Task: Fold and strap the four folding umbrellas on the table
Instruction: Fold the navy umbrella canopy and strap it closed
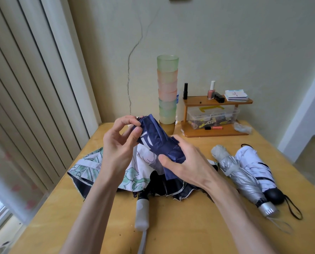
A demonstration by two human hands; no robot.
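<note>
A navy blue folding umbrella (156, 142) is held up above the table, tilted with its far end up and to the left. My right hand (182, 158) grips its lower body. My left hand (121, 142) pinches the cloth at its upper end. Beneath my hands a white umbrella with green leaf print (90, 165) lies loose and unfolded, its white handle (142, 213) pointing toward me. To the right lie a silver umbrella (243, 178) and a white umbrella with black trim (254, 165), both rolled and strapped, side by side.
A tall stack of coloured plastic cups (167, 90) stands at the back of the wooden table (189, 226). A small wooden shelf (217, 118) at the back right holds bottles, cards and a clear box. Blinds and a window run along the left.
</note>
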